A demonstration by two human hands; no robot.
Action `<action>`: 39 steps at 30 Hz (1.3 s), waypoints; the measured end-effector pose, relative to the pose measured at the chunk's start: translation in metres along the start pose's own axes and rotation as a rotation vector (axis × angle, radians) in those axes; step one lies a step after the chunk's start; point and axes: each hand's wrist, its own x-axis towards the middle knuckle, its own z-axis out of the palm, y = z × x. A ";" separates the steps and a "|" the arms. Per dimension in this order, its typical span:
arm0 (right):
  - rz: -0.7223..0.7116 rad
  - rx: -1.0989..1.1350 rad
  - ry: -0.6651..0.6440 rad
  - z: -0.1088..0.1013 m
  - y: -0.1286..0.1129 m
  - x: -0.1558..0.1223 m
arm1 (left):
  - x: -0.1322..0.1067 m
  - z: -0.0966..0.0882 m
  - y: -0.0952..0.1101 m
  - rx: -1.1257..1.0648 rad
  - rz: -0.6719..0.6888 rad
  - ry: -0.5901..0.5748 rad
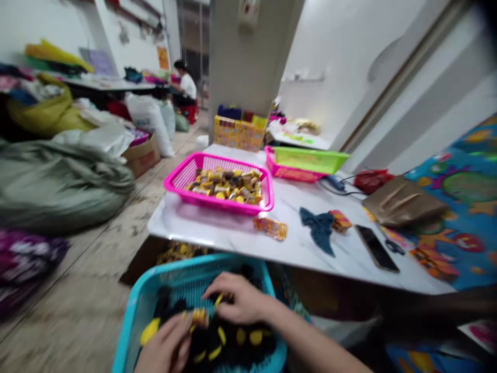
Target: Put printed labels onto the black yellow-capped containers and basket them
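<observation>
A turquoise plastic basket (pixel 135 300) sits below the table's front edge, holding black soft-looking pieces with yellow parts (pixel 255 338). Over it, my left hand (pixel 166 344) is closed on a small roll with a printed yellow-orange label (pixel 200 317). My right hand (pixel 238 298) is just beyond it, thumb and fingers pinching a small black-and-yellow piece (pixel 222 299); blur hides its exact kind. On the table, a pink basket (pixel 215 204) holds many small yellow and brown rolls (pixel 229 184).
On the white table (pixel 295 248) lie a printed card (pixel 271 228), a dark blue cloth (pixel 320 228), a phone (pixel 376 248), scissors (pixel 394 246) and a brown paper bag (pixel 404 202). Stacked green and pink baskets (pixel 306 160) stand behind. Large sacks (pixel 62 181) line the left; a person (pixel 186 85) sits far back.
</observation>
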 end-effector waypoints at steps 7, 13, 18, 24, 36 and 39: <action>0.337 0.610 0.405 -0.001 -0.011 -0.048 | 0.026 0.021 -0.005 -0.290 -0.010 0.000; 0.346 0.664 0.541 0.001 -0.008 -0.049 | 0.036 0.041 -0.011 -0.382 -0.085 -0.063; 0.346 0.441 0.536 -0.006 -0.008 -0.045 | 0.042 0.040 -0.014 -0.461 -0.125 -0.157; 0.270 0.268 0.363 -0.011 -0.019 -0.037 | 0.039 0.034 -0.015 -0.440 -0.128 -0.144; 0.254 0.043 0.321 -0.009 -0.017 -0.032 | 0.039 0.027 -0.022 -0.405 -0.111 -0.150; 0.273 0.047 0.363 -0.012 -0.015 -0.036 | 0.037 0.028 -0.022 -0.385 -0.118 -0.172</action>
